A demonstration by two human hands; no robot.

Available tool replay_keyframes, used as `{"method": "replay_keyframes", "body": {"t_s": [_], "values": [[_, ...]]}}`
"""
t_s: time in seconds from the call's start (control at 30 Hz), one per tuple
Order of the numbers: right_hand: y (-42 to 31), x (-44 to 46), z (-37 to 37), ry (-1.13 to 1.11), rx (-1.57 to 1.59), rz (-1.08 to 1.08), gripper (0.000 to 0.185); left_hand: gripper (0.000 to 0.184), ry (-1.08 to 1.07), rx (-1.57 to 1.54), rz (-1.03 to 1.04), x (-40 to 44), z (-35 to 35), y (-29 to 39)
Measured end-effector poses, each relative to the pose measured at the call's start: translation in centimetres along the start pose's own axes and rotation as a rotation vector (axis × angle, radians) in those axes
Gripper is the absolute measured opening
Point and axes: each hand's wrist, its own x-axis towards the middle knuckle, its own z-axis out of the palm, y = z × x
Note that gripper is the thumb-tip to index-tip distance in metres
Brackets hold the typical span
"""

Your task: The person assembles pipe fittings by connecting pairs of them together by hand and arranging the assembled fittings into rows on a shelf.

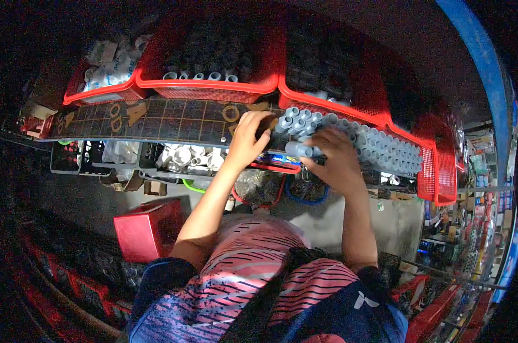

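Rows of grey plastic pipe fittings (387,150) stand packed together on the right part of a dark, patterned shelf board (173,119). My right hand (338,163) is at the near left edge of these rows, slightly blurred. Between its thumb and fingers is one grey pipe fitting (297,150), lying tilted with an open end showing. My left hand (248,137) is over the board just left of the fittings. Its fingers curve away from the thumb, and nothing shows between them.
Red plastic baskets (213,87) line the back of the board, holding white and grey fittings. Below the board, black crates (64,157) hold white parts. A red box (147,228) stands on the floor at left. A red basket (436,177) borders the right end.
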Motion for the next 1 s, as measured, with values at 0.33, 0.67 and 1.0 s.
{"method": "replay_keyframes", "body": {"t_s": [0.33, 0.67, 1.0], "values": [[1.8, 1.8, 4.4, -0.012, 0.021, 0.035, 0.024, 0.032, -0.008, -0.056, -0.032, -0.3, 0.0, -0.6], [2.6, 1.8, 5.8, -0.025, -0.069, 0.020, 0.025, 0.033, -0.023, -0.047, -0.041, -0.3, 0.0, -0.4], [1.4, 2.1, 4.1, -0.001, 0.009, 0.100, 0.037, 0.034, -0.007, -0.053, -0.021, -0.3, -0.1, -0.4]]}}
